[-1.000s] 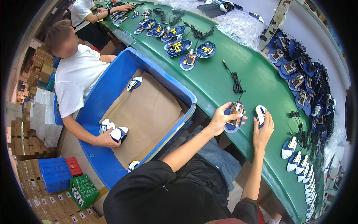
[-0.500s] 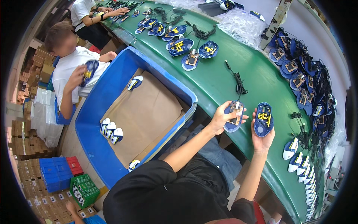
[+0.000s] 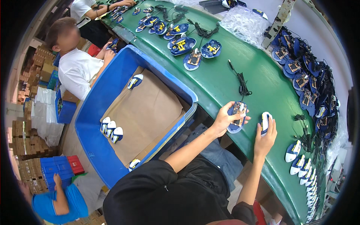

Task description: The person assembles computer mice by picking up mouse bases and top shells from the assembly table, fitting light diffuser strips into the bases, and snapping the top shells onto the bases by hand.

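Observation:
My left hand [image 3: 224, 120] is closed round an open mouse base [image 3: 235, 127], its thumb across the bare circuit board. From the far end of that base runs a black cable [image 3: 241, 79], bundled and lying on the green bench [image 3: 219, 80]. A little to the right, my right hand [image 3: 265, 140] grips a blue and white mouse cover [image 3: 265, 122] by its sides, outer shell showing and inside hidden. The two parts are apart, both held over the bench's near edge.
A blue bin [image 3: 83, 129] lined with cardboard [image 3: 148, 112] stands left, with several mice inside. Open mouse halves [image 3: 182, 45] lie farther up the bench. Base parts [image 3: 302, 80] are heaped right, above a row of mice [image 3: 297, 165]. Co-workers [image 3: 75, 69] sit and stand left.
My right hand has turned the mouse cover over, from its yellow inside to its outer shell. My left hand stays nearly in place. The co-worker beside the bin has lowered a mouse part.

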{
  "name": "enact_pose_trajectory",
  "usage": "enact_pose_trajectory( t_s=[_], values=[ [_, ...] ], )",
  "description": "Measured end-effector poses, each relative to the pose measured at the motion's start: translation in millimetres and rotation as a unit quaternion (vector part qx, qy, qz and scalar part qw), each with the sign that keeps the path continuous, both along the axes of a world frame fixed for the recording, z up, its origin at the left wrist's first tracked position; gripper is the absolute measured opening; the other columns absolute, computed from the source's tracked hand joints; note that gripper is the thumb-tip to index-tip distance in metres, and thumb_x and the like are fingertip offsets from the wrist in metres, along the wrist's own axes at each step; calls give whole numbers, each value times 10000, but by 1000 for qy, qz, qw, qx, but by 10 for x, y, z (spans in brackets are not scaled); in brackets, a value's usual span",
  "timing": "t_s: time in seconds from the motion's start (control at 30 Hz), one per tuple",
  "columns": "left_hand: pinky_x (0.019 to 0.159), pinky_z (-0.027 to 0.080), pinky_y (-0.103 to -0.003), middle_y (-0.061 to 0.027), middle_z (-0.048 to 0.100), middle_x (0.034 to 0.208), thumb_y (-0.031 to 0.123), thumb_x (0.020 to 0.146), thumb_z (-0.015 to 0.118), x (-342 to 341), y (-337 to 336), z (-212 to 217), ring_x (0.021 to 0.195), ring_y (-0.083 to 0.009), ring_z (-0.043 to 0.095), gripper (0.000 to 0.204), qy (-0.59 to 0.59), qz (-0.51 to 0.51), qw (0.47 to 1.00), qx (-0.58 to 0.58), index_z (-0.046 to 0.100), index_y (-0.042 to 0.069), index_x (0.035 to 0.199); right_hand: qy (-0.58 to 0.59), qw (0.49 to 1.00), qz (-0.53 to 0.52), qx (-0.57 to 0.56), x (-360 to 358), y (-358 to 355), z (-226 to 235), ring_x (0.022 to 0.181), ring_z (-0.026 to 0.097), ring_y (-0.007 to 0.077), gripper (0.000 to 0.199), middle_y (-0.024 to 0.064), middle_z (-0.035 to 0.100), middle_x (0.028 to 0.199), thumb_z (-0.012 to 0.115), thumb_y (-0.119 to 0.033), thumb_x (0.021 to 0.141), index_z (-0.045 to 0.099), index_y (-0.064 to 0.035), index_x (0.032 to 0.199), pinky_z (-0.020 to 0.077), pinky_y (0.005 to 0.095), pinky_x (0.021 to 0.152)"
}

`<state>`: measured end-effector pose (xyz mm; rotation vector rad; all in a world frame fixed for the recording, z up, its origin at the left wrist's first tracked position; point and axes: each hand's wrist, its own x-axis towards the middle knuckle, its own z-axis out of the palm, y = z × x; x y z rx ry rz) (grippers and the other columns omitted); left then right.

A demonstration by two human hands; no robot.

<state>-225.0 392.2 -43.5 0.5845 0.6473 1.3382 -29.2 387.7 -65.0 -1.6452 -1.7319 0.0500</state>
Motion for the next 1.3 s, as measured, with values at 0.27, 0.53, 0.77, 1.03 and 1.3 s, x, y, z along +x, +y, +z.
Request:
enact_pose_trajectory(
  t_s=[0.27,0.53,0.77,1.03,1.3],
  values=[
    [819,582,-397,-176,625,1111,23,842,685,-4,-21,7,968,-315,676,390,4,3,1000,-3,464,-8,1162,5,1000,29,-11,32,-17,19,1268,448,373,546,195,450,1406,659,-169,870,474,-106,1380,365,454,1048],
    [815,583,-396,-177,622,1110,18,839,686,-36,-38,11,970,-317,674,399,-3,-4,1000,2,456,-4,1164,38,999,23,-12,64,-32,-9,1252,465,374,530,192,447,1414,663,-164,869,496,-106,1369,379,438,1036],
    [814,588,-402,-179,623,1092,12,840,681,-52,-51,5,959,-313,676,396,-2,0,1000,2,458,-10,1167,1,1000,-10,-1,142,-19,-8,1233,481,362,508,181,453,1412,651,-196,884,506,-124,1366,387,436,1025],
    [803,596,-410,-189,624,1080,17,856,660,5,12,24,947,-321,679,365,-12,-20,1000,-21,464,-19,1161,100,994,23,-40,131,-34,82,1245,490,327,434,172,477,1392,601,-186,925,529,-93,1343,371,414,1049],
    [796,536,-261,-38,647,1042,78,871,669,180,-107,17,918,-102,638,360,59,13,998,-9,543,23,1204,213,965,153,-1,-644,-257,511,1247,501,346,415,185,511,1365,628,-203,901,577,-74,1293,380,422,1044]
  ],
)
